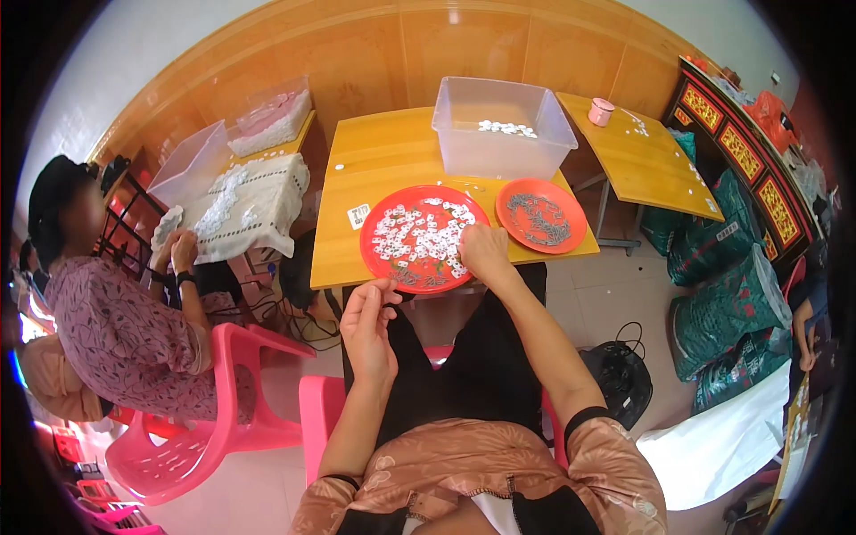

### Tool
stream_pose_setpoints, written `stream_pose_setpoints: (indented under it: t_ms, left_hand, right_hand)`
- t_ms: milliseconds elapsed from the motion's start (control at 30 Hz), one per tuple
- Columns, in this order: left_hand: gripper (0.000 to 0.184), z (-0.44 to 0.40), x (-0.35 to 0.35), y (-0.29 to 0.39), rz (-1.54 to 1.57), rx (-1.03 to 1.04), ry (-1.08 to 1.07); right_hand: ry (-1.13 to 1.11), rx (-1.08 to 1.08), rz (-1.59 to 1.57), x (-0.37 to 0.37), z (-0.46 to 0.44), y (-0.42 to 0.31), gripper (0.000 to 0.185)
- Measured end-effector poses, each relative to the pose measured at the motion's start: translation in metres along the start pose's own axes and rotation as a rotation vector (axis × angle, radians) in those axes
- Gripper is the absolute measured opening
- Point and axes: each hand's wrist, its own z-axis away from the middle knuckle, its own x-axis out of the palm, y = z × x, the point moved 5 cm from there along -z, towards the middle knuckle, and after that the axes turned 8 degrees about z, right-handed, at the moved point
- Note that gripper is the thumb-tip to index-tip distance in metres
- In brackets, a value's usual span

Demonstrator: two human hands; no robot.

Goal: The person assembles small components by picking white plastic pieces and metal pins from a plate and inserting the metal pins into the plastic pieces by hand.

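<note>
On the yellow table lies a round red plate (426, 190) spread with many small white pieces with dark marks (419, 234). Small grey metal pieces (419, 279) lie at its near edge. My right hand (484, 251) is over the plate's right side, fingers bunched together and pointing down at the white pieces; whatever they pinch is hidden. At the plate's near left edge, my left hand (370, 321) is raised with thumb and forefinger pressed together. Anything between them is too small to make out. A second red plate (571, 239) holds grey metal pieces (539, 220), just right of my right hand.
A clear plastic bin (499, 160) with white pieces stands behind the plates. A white marked card (358, 216) lies left. Another person (134, 330) sits at the left by a cloth-covered table (267, 192). Green sacks (727, 312) stand at the right; a pink chair (227, 419) is beside me.
</note>
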Motion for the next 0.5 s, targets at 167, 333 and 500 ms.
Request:
stream_pose_setpoints:
  t_ms: [167, 333, 500]
  left_hand:
    - [0.018, -0.001, 0.000, -0.006, -0.093, -0.026, -0.046]
    - [0.020, -0.007, -0.003, -0.006, -0.346, 0.105, -0.061]
    - [0.025, 0.001, 0.022, 0.020, -1.018, 0.589, -0.198]
  right_hand:
    - [0.060, 0.023, -0.064, -0.003, 0.001, 0.001, 0.012]
    - [0.204, -0.097, -0.368, -0.060, 0.006, -0.026, 0.009]
    - [-0.038, -0.309, -0.798, -0.109, 0.033, -0.068, 0.011]
